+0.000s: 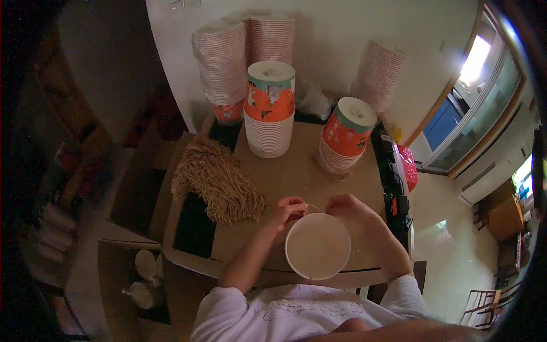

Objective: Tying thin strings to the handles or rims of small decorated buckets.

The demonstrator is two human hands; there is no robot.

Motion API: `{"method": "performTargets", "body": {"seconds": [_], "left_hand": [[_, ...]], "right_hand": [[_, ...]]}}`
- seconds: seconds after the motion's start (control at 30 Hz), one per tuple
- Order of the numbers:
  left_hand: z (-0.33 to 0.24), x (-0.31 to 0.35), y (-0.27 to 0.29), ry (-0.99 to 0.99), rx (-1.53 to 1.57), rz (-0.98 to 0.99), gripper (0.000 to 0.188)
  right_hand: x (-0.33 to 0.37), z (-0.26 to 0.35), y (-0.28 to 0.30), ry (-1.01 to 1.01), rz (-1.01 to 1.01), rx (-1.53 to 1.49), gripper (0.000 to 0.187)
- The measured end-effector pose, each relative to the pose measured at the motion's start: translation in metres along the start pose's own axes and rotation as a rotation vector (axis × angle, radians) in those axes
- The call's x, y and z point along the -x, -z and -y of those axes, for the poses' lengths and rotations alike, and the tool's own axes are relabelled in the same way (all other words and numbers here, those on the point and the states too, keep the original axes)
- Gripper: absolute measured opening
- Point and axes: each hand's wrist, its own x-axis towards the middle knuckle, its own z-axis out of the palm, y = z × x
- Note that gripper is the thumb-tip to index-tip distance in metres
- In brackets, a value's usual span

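Observation:
A white paper bucket [318, 248] is at the table's near edge, close to my body, its round opening toward me. At its far left rim my left hand [291, 210] is closed, fingertips pinching a thin light cord [312, 206]. The cord stretches toward my right hand [347, 206], which is closed at the far right rim. Its fingertips are partly hidden, so whether they hold the cord or the rim is unclear. Left of my left hand lies a heap of tan twisted cords [219, 182].
Nested buckets with orange-and-green tops stand at the middle [270, 108] and right [347, 134]. Tall wrapped stacks [219, 62] line the wall, with another stack [382, 77] at right. A cardboard box [119, 251] at lower left holds white buckets. A red basket [407, 168] sits right.

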Motion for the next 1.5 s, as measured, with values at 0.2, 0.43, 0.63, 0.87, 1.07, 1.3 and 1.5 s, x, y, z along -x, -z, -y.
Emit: {"method": "performTargets", "body": {"seconds": [0.2,0.43,0.63,0.87,1.07,1.3,1.5], "left_hand": [[0.006,0.01,0.008,0.027,0.106,0.107,0.007],[-0.014,-0.002,-0.023,-0.115,-0.512,0.068,0.017],[-0.008,-0.025,-0.023,-0.072,-0.781,0.187,0.017],[-0.009,-0.036,-0.021,0.055,-0.763,0.2,0.018],[-0.001,-0.038,-0.017,0.113,-0.582,0.338,0.015],[0.022,-0.044,-0.002,0.157,-0.425,0.342,0.017],[0.041,-0.047,0.009,0.138,-0.373,0.344,0.016]], "right_hand": [[0.002,-0.012,-0.002,0.028,0.114,-0.08,0.009],[0.008,-0.031,-0.014,-0.025,0.125,-0.536,0.011],[0.013,-0.02,-0.022,0.0,-0.072,-0.347,0.008],[0.01,-0.016,-0.026,0.254,-0.264,-0.241,0.007],[0.005,-0.042,-0.022,0.443,-0.299,0.023,0.012],[0.001,-0.018,-0.022,0.374,-0.321,-0.014,0.009],[-0.007,-0.024,-0.017,0.37,-0.13,-0.064,0.012]]}}
